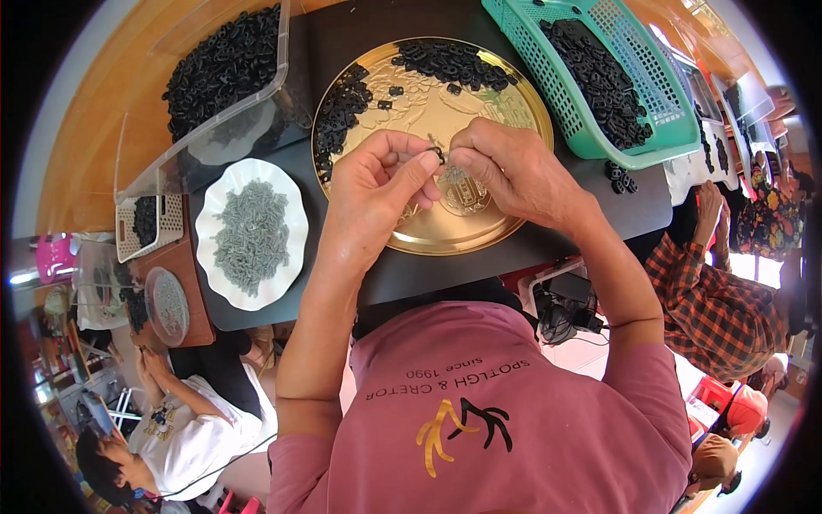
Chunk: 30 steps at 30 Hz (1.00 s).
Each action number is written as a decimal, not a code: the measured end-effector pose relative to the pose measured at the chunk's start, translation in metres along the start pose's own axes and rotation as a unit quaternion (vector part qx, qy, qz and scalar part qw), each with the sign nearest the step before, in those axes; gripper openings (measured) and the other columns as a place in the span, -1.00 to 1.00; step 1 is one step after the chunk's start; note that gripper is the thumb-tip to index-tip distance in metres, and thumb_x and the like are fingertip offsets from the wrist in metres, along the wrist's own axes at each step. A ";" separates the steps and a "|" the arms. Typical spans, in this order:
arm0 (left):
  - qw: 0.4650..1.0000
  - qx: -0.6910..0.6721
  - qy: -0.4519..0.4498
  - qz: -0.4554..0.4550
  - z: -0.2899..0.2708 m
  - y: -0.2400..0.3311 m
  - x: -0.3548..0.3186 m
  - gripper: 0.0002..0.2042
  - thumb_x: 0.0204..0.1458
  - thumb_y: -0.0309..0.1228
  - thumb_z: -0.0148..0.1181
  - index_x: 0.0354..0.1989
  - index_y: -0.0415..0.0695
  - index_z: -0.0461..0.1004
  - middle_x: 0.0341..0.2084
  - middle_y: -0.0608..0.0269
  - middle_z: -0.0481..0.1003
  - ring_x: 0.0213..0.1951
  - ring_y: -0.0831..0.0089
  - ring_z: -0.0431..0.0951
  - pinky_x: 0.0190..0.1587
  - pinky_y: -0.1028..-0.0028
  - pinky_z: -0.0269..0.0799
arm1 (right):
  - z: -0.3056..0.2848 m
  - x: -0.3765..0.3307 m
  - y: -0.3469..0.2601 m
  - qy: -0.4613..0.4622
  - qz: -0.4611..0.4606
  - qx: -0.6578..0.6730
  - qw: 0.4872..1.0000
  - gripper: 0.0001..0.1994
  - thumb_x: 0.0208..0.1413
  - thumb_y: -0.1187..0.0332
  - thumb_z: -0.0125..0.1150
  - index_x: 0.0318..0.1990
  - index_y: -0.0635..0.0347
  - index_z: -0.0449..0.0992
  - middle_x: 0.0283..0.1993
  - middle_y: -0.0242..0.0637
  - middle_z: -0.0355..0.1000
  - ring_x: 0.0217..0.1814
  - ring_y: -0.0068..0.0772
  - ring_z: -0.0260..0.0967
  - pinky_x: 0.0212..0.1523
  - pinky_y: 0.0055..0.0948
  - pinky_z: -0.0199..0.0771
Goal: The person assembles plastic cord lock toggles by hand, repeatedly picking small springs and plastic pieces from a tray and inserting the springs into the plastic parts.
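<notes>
Over the round gold tray [419, 240], my left hand [368, 188] pinches a small black plastic piece [437, 154] between thumb and fingers. Close beside it, the thumb and forefinger of my right hand [518, 176] are pressed together at the piece's right side. Whatever they grip is too small or hidden to make out. Loose black plastic pieces [454, 64] lie heaped along the tray's far rim, and more pieces [342, 120] line its left side. A few single ones [396, 91] rest nearer the middle.
Left of the tray stands a white scalloped dish [205, 236] of small grey screw-like parts [253, 236]. A clear bin [284, 51] full of black pieces is behind it. At the far right sits a green basket [664, 152] with more pieces. Other people sit on both sides.
</notes>
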<state>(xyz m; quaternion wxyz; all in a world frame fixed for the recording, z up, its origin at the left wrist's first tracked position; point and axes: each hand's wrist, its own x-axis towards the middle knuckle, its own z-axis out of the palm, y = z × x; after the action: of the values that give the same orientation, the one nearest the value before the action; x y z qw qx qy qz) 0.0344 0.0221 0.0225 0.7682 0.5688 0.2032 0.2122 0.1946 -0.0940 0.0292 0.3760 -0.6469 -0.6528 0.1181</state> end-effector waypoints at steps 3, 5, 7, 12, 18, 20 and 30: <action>1.000 -0.003 0.011 -0.013 0.002 0.004 -0.003 -0.89 0.10 -0.50 0.17 -0.25 -0.28 0.45 -0.54 0.33 0.47 -0.52 0.67 0.43 -0.43 0.67 0.35 | -0.001 0.001 0.000 -0.002 -0.005 -0.007 1.000 -0.88 0.18 0.37 0.08 -0.28 0.24 0.41 -0.42 -0.14 0.35 -0.36 -0.05 0.36 -0.35 -0.26 0.35; 0.999 0.028 0.001 -0.020 0.000 0.004 -0.004 -0.89 0.09 -0.48 0.19 -0.26 -0.25 0.46 -0.55 0.37 0.45 -0.54 0.70 0.38 -0.46 0.69 0.28 | -0.002 0.001 -0.002 0.001 -0.013 -0.006 1.000 -0.88 0.17 0.37 0.09 -0.30 0.24 0.42 -0.43 -0.14 0.34 -0.36 -0.06 0.36 -0.36 -0.26 0.34; 0.999 0.026 -0.006 -0.027 -0.001 0.003 -0.007 -0.89 0.09 -0.47 0.20 -0.27 -0.23 0.46 -0.57 0.40 0.43 -0.55 0.72 0.34 -0.48 0.69 0.23 | -0.007 0.002 -0.003 -0.039 -0.034 -0.008 0.999 -0.86 0.12 0.34 0.15 -0.32 0.24 0.42 -0.41 -0.14 0.39 -0.36 -0.01 0.39 -0.36 -0.19 0.37; 0.998 0.030 -0.037 -0.043 -0.004 0.001 -0.014 -0.87 0.10 -0.47 0.19 -0.24 -0.23 0.45 -0.50 0.39 0.45 -0.52 0.71 0.36 -0.44 0.67 0.28 | -0.015 0.005 -0.001 -0.108 -0.021 0.050 0.993 -0.86 0.12 0.35 0.15 -0.33 0.25 0.42 -0.42 -0.16 0.36 -0.38 -0.03 0.36 -0.37 -0.21 0.35; 0.997 0.032 -0.037 -0.053 -0.002 -0.001 -0.016 -0.87 0.10 -0.47 0.20 -0.24 -0.25 0.45 -0.49 0.39 0.46 -0.51 0.71 0.36 -0.44 0.67 0.31 | -0.005 -0.001 -0.002 -0.094 -0.039 0.057 0.993 -0.87 0.12 0.38 0.13 -0.37 0.25 0.39 -0.43 -0.17 0.33 -0.37 -0.04 0.35 -0.38 -0.19 0.34; 0.997 0.038 -0.034 -0.054 -0.001 -0.002 -0.016 -0.88 0.10 -0.48 0.20 -0.24 -0.25 0.46 -0.51 0.39 0.45 -0.52 0.71 0.37 -0.45 0.67 0.31 | -0.003 -0.002 -0.001 -0.089 -0.044 0.052 0.994 -0.88 0.11 0.39 0.12 -0.38 0.25 0.38 -0.44 -0.17 0.32 -0.37 -0.05 0.35 -0.38 -0.18 0.34; 0.999 -0.009 0.038 -0.028 0.005 -0.017 -0.016 -0.91 0.09 -0.53 0.19 -0.27 -0.26 0.47 -0.59 0.36 0.45 -0.55 0.69 0.39 -0.47 0.69 0.32 | 0.023 -0.006 0.008 0.008 -0.059 0.054 0.997 -0.91 0.08 0.44 0.15 -0.39 0.25 0.40 -0.46 -0.18 0.32 -0.43 -0.10 0.33 -0.42 -0.28 0.34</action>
<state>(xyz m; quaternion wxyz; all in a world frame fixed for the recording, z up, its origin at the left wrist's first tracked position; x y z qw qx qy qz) 0.0257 0.0053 0.0083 0.7706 0.5474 0.2465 0.2141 0.1855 -0.0912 0.0061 0.4218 -0.5872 -0.6794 0.1253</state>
